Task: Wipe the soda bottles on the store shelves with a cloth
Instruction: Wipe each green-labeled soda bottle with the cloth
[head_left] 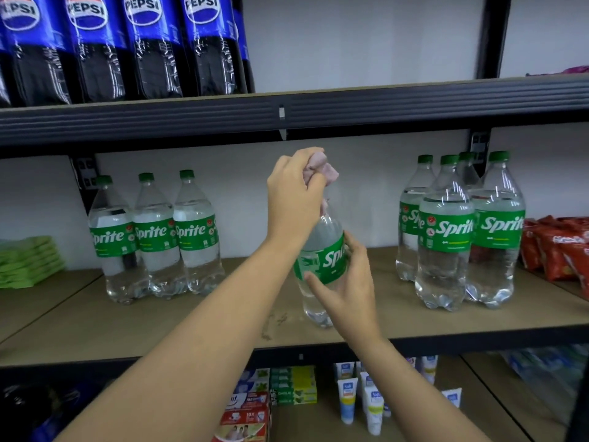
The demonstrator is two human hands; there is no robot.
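Note:
A clear Sprite bottle (322, 260) with a green label stands tilted at the middle of the wooden shelf (191, 320). My left hand (294, 189) grips a pale pink cloth (322, 169) bunched over the bottle's cap and neck, which are hidden. My right hand (347, 282) holds the bottle's body at the label, fingers wrapped round its right side. Three Sprite bottles (153, 237) stand in a row to the left. Several more Sprite bottles (462, 231) stand grouped to the right.
Pepsi bottles (127, 46) line the upper shelf at left. Green folded packs (28, 260) lie at the far left, red snack packets (557, 247) at the far right. Below are boxes (251, 406) and tubes (360, 397). Black shelf rail (287, 113) runs overhead.

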